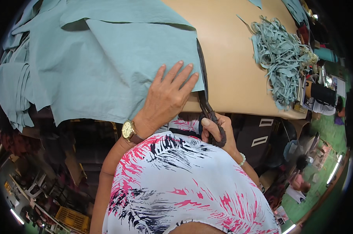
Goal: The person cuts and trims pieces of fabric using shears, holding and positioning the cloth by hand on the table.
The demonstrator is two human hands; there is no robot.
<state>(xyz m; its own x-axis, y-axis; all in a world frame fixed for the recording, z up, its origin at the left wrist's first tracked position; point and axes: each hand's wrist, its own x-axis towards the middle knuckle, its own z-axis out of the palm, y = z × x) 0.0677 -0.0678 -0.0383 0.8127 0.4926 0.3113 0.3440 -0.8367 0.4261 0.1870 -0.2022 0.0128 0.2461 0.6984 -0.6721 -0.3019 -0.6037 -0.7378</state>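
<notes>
A large piece of blue-green fabric [94, 70] covers the left part of the tan table, with folds in it and its lower edge hanging over the front. My left hand [170, 90] lies flat on the fabric near its right edge, fingers spread. In my right hand [219, 130], at the table's front edge, is a pair of dark scissors [205, 102], the fingers wrapped round the wrapped handles. The long blades point away from me along the fabric's right edge; the lower blade is partly hidden, so how far they are apart is unclear.
A tangled heap of blue-green fabric strips [280, 58] lies at the right of the tan table [231, 62]. More layered fabric [16, 93] hangs at the far left. Dark drawers [258, 134] stand under the table, and a yellow crate [72, 219] sits at lower left. Another person [301, 181] is at far right.
</notes>
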